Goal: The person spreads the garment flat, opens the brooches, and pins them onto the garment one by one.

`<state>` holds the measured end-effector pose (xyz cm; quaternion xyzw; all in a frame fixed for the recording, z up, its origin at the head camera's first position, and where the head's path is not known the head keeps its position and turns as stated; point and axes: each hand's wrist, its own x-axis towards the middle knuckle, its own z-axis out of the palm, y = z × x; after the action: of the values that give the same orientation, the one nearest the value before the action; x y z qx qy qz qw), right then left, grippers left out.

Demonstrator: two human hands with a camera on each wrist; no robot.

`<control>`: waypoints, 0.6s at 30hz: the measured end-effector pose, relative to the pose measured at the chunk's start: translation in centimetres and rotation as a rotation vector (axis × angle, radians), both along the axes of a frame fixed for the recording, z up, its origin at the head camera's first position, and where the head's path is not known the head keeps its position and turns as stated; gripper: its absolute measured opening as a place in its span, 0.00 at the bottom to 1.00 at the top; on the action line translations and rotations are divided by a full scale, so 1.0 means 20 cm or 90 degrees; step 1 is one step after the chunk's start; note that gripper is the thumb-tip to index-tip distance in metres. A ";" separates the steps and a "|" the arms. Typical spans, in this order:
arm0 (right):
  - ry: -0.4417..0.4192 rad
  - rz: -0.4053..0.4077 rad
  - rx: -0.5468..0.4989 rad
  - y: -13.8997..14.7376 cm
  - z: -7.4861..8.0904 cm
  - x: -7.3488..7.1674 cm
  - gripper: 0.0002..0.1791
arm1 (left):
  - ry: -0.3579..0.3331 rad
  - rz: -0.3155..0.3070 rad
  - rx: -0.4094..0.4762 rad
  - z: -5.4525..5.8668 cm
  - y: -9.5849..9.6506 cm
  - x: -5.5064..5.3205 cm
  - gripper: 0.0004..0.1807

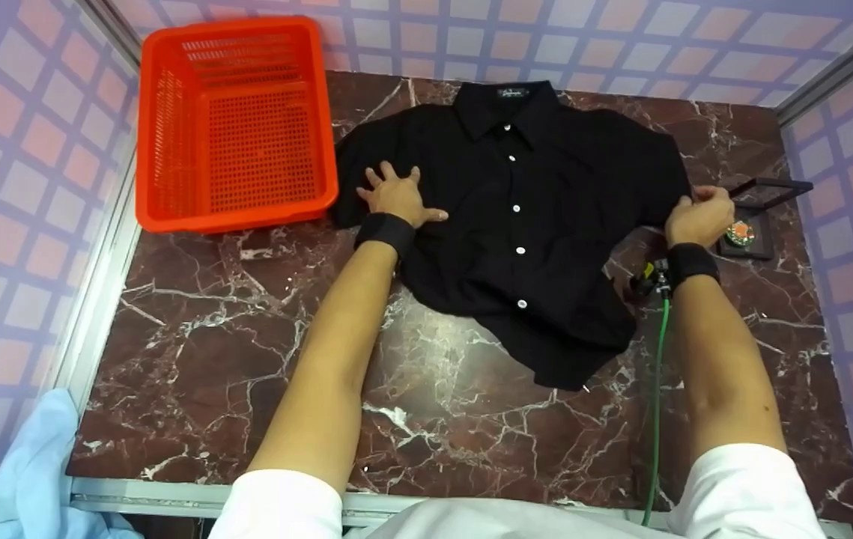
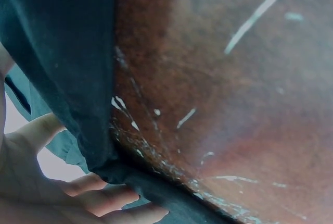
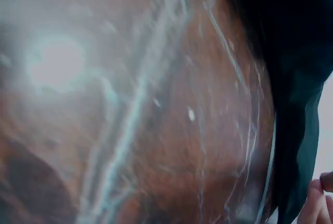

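A black short-sleeved shirt (image 1: 463, 224) with white buttons lies front up on the table, collar away from me. Its lower hem is bunched and folded to the right. My left hand (image 1: 396, 196) rests with fingers spread on the shirt near the left sleeve. On the opposite side, my right hand (image 1: 702, 217) pinches the edge of the right sleeve (image 1: 662, 176). In the left wrist view, the fingers (image 2: 112, 200) lie against dark cloth. Only the fingertips (image 3: 315, 198) show beside the cloth in the right wrist view.
An orange-red plastic basket (image 1: 235, 217) stands at the back left, close to the left sleeve. Beside my right hand is a small black case (image 1: 770, 187) with a colourful round piece (image 1: 741, 233). A green hose (image 1: 658, 389) with a metal fitting runs under my right wrist.
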<state>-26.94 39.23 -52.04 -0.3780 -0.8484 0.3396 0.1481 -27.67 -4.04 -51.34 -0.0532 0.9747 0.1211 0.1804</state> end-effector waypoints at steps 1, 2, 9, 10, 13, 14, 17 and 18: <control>0.013 0.012 0.009 -0.02 0.00 0.00 0.11 | 0.001 0.001 -0.001 0.00 0.00 0.00 0.58; 0.026 0.026 0.014 -0.04 0.00 0.01 0.09 | 0.003 0.001 -0.002 0.00 0.00 0.00 0.58; 0.062 0.166 0.052 -0.15 -0.01 0.12 0.08 | 0.002 -0.012 -0.004 -0.01 0.00 -0.01 0.58; 0.057 0.193 0.054 -0.16 0.00 0.14 0.09 | 0.002 -0.011 -0.004 -0.01 0.00 -0.01 0.58; 0.023 0.270 0.025 -0.17 0.03 0.21 0.11 | -0.003 -0.010 -0.004 -0.01 -0.01 -0.01 0.58; 0.006 0.298 0.006 -0.17 0.04 0.24 0.12 | -0.005 -0.010 -0.004 -0.01 -0.01 -0.01 0.58; -0.055 0.390 -0.072 -0.16 0.07 0.32 0.14 | -0.010 -0.011 -0.001 -0.01 -0.01 -0.02 0.58; -0.078 0.420 -0.105 -0.15 0.08 0.35 0.15 | -0.011 -0.012 0.000 -0.01 -0.01 -0.02 0.58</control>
<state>-19.99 36.26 -50.46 -0.1137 -0.9021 0.4131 -0.0521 -28.04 -4.30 -51.51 -0.0448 0.9735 0.1190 0.1899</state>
